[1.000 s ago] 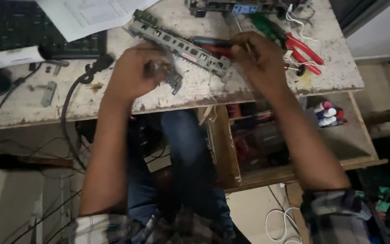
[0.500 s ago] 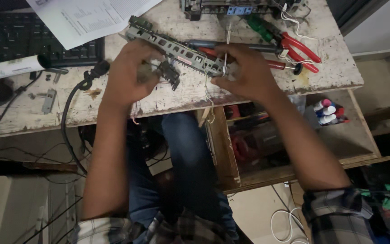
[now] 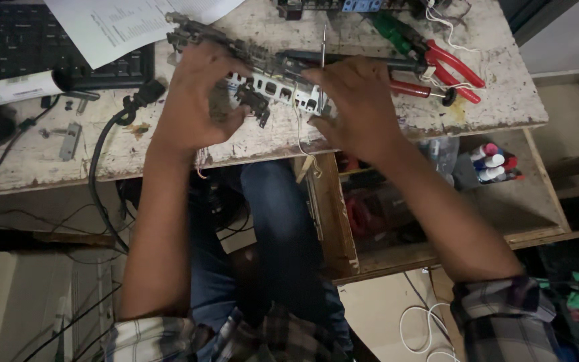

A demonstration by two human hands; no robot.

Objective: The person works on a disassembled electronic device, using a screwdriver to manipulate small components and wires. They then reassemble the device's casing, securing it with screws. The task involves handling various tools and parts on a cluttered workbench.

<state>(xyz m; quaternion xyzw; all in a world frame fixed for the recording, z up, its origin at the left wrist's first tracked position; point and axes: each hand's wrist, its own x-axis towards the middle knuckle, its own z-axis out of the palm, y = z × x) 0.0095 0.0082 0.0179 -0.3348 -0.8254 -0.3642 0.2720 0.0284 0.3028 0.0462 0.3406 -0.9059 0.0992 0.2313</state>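
The long grey perforated metal bracket strip (image 3: pixel 269 74) lies slantwise on the worn, paint-stained counter (image 3: pixel 497 100), near its front edge. My left hand (image 3: pixel 196 100) covers the strip's middle, grip closed on it, thumb beside a small dark fitting (image 3: pixel 257 104) hanging off its underside. My right hand (image 3: pixel 360 104) clasps the strip's near end. Red-handled pliers (image 3: pixel 454 67) lie just right of that hand. A black keyboard (image 3: pixel 41 40) and printed white paper sheet (image 3: pixel 129 23) sit at far left.
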